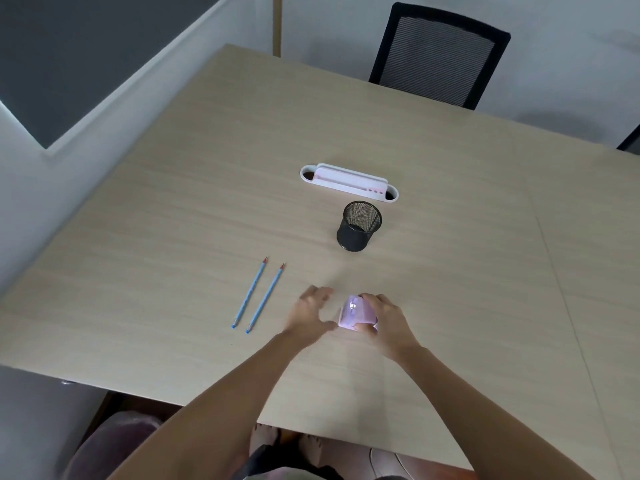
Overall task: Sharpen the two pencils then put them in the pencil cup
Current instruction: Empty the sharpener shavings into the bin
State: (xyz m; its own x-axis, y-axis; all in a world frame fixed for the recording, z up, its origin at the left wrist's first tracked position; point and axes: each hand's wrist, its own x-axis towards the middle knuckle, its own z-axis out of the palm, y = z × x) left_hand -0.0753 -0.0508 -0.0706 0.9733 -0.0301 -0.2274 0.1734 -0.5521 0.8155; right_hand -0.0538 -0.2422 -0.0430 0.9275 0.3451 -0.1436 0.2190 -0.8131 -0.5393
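Two light blue pencils lie side by side on the wooden table, the left pencil (pixel 250 292) and the right pencil (pixel 266 297), tips pointing away from me. My right hand (pixel 388 322) grips a pink sharpener (pixel 355 311) that sits on the table near me. My left hand (pixel 310 313) hovers just left of the sharpener with fingers spread and holds nothing; it is blurred. A black mesh pencil cup (pixel 358 226) stands upright farther back, with nothing visible inside.
A white oblong desk organiser (pixel 348 181) with a pink insert lies behind the cup. The table (pixel 450 271) has its near edge close to my body. A black mesh chair (pixel 440 53) stands at the far side. A wall runs along the left.
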